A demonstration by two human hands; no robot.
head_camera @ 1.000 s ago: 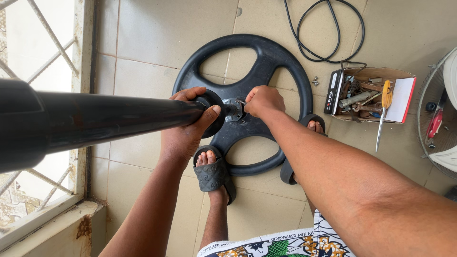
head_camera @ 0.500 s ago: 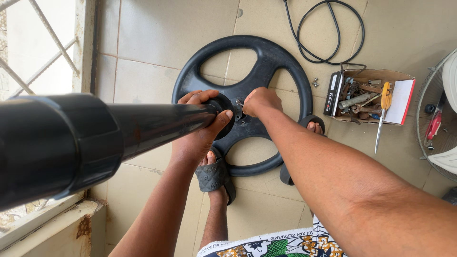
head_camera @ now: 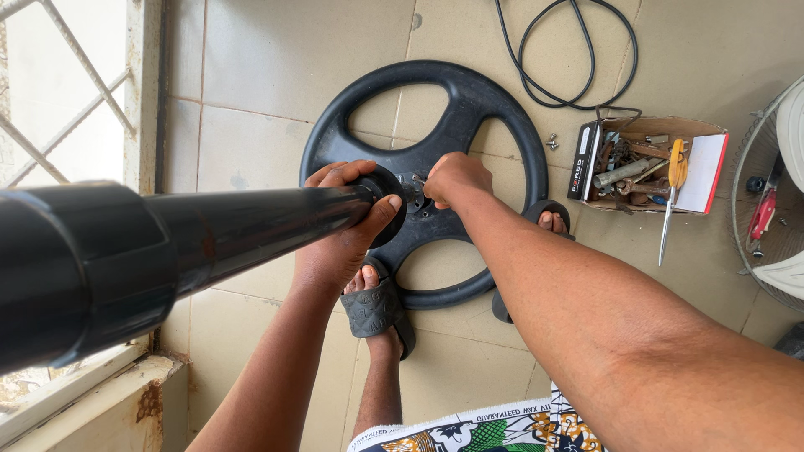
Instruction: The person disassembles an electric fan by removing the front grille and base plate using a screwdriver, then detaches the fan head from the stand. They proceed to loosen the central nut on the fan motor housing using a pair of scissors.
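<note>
The left hand [head_camera: 339, 230] is wrapped around the lower end of a black pole [head_camera: 209, 234], which rises toward the camera. Just right of it, the right hand [head_camera: 452, 178] is curled tight over a small metal fitting [head_camera: 414, 186] at the hub of a round black base [head_camera: 427, 180]; what its fingers pinch is hidden. The base lies flat on beige floor tiles [head_camera: 268, 67], with both sandalled feet on its near rim. Left of the left hand stands a barred window [head_camera: 75, 92] above a worn sill. Far right of the right hand sit an open box [head_camera: 649, 163] of tools and a yellow-handled screwdriver [head_camera: 672, 188]; beyond it a black cable [head_camera: 578, 59] loops on the tiles.
</note>
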